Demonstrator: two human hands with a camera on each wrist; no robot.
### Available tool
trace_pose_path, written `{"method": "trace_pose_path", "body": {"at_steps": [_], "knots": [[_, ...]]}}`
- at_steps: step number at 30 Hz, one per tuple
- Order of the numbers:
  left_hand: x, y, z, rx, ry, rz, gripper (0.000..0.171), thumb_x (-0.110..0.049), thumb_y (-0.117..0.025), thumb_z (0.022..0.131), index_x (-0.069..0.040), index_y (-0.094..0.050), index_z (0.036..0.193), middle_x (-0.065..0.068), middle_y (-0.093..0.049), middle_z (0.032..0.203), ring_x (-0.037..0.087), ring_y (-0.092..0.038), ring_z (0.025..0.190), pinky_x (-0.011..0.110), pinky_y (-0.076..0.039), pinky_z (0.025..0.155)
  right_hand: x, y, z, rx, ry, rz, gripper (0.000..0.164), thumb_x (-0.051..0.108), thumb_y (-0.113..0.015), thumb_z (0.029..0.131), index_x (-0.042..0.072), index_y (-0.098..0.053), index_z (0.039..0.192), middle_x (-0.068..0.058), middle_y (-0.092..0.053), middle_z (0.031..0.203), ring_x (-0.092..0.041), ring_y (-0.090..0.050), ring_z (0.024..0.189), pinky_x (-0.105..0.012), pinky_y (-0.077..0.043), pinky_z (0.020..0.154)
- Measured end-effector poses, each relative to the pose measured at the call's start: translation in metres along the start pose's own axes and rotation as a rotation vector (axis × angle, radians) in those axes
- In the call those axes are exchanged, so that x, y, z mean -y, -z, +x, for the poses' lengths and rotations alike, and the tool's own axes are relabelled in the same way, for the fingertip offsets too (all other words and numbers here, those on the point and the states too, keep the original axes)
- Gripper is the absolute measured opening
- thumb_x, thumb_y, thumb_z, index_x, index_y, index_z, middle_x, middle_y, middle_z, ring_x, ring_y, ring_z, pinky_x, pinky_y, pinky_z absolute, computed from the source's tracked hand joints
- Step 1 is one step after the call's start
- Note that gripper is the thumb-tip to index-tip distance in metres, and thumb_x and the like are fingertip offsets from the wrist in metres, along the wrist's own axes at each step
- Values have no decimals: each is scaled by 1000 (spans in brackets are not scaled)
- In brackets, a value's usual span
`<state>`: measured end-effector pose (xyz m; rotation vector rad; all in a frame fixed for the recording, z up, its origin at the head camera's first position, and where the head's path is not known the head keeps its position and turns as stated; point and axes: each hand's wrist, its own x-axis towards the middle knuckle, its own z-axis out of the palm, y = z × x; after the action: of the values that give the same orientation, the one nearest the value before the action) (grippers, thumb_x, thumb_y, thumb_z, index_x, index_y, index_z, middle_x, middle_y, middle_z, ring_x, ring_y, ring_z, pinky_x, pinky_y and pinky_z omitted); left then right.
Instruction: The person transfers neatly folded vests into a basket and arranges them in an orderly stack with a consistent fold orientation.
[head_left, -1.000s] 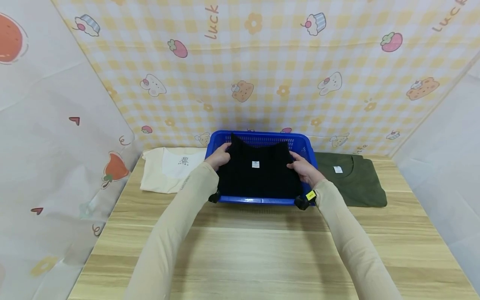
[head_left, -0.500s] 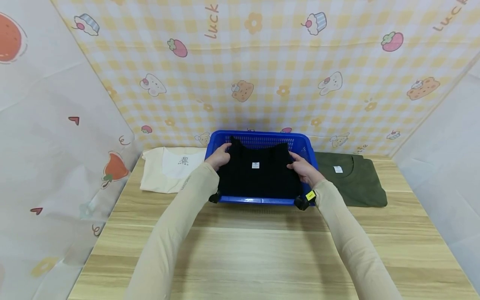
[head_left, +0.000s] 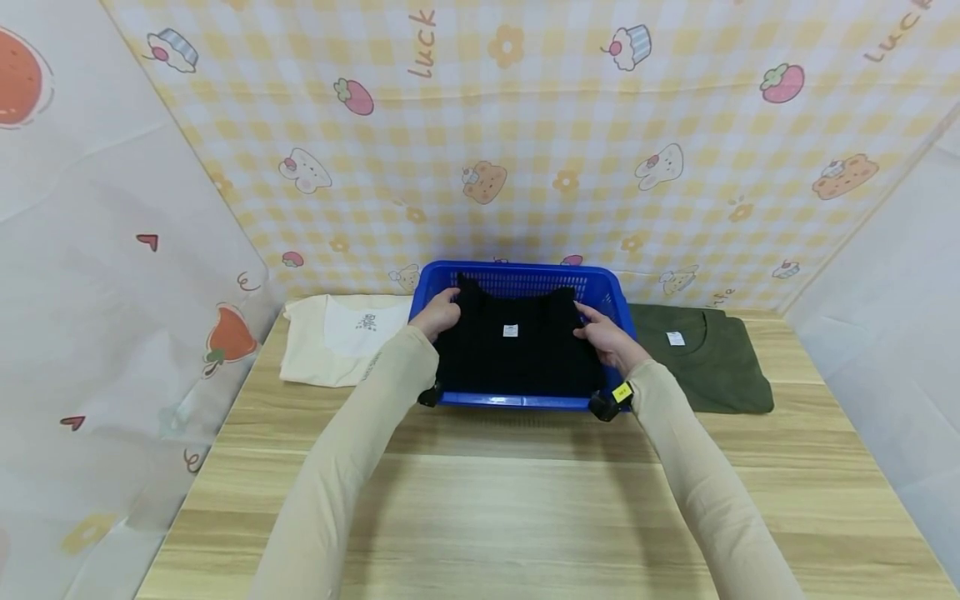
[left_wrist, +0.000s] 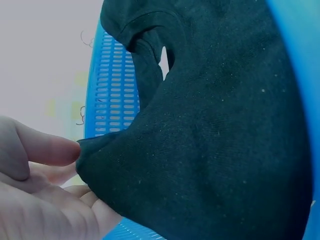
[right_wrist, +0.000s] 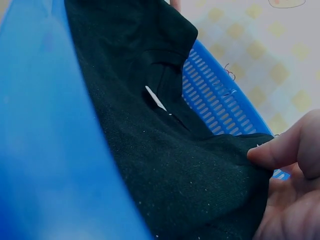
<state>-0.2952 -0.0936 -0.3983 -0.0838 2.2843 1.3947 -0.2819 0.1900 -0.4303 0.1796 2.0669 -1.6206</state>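
A folded black T-shirt point(head_left: 517, 358) with a white neck label lies inside a blue plastic basket point(head_left: 517, 401) in the head view. At the shirt's left edge, my left hand point(head_left: 437, 314) pinches the cloth; the left wrist view has the thumb point(left_wrist: 52, 149) at the corner and fingers underneath. My right hand point(head_left: 609, 337) grips the opposite edge, its thumb point(right_wrist: 275, 152) on top of the fabric in the right wrist view. Both upper corners of the shirt stand a little raised. The basket's bottom is hidden under the cloth.
Left of the basket lies a folded cream shirt point(head_left: 307, 342) with a white panel. A folded dark green shirt point(head_left: 720, 367) lies to its right. Wood-grain table point(head_left: 510, 517) extends in front, and a checked cloth backdrop point(head_left: 525, 208) rises close behind the basket.
The shirt's upper left corner has sunk slightly and its neck label has shifted down a touch. Both hands stay in nearly the same place, holding the shirt.
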Motion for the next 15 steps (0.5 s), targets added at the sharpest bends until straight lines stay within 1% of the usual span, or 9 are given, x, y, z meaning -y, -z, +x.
{"method": "trace_pose_path", "body": {"at_steps": [1,3,5,6,7,8,10,12,15], "knots": [[0,0,0,-1,1,0,61,4,-26,85,-7,-17,145,11,-11,151,25,-7,138,42,-15,110,0,0,0,-2,2,3,68,-3,-36,91,20,-4,147,-11,9,151,-28,-30,117,-35,-31,96],[-1,0,0,-3,5,4,61,3,-26,85,-6,-17,145,11,-12,151,25,-7,138,41,-14,110,0,0,0,-9,1,-5,68,-3,-37,91,20,-6,147,-11,8,151,-30,-34,108,-35,-31,93],[-2,0,0,-3,13,13,61,3,-25,86,-6,-17,145,11,-12,151,25,-7,138,40,-13,111,0,0,-1,-8,-7,-12,68,-3,-37,91,21,-6,147,-13,7,151,-29,-34,108,-32,-32,88],[-2,0,0,-4,17,17,60,3,-25,86,-6,-17,145,11,-13,151,25,-7,138,40,-13,111,0,1,-2,-9,-10,-21,68,-2,-38,91,22,-7,147,-15,5,151,-28,-37,92,-30,-33,80],[-3,0,0,-5,21,23,60,2,-25,86,-6,-17,145,11,-13,151,25,-7,138,40,-13,111,0,1,-2,-7,-13,-24,68,-2,-38,92,22,-7,147,-16,4,151,-27,-36,90,-28,-34,75],[-3,0,0,-4,24,26,60,2,-25,86,-6,-16,145,11,-13,151,25,-7,138,39,-13,111,0,2,-3,-8,-17,-37,68,-1,-39,92,23,-7,147,-18,2,151,-24,-35,76,-25,-33,66],[-3,0,-1,-4,28,33,60,2,-25,86,-5,-16,145,11,-13,151,25,-7,138,39,-12,111,0,3,-4,5,-24,-32,68,0,-38,92,24,-6,147,-20,2,150,-17,-43,70,-21,-34,57],[-3,1,-2,-4,31,36,59,1,-25,87,-5,-16,145,10,-13,151,25,-7,138,39,-12,111,0,4,-5,1,-32,-30,67,1,-39,93,25,-8,147,-21,0,150,-12,-27,47,-20,-27,44],[-4,1,-2,-3,38,38,58,0,-25,88,-4,-15,145,11,-12,151,25,-7,138,39,-11,111,1,5,-6,5,-37,-14,66,2,-38,93,26,-8,147,-21,0,150,-7,-20,38,-19,-24,38]]}}
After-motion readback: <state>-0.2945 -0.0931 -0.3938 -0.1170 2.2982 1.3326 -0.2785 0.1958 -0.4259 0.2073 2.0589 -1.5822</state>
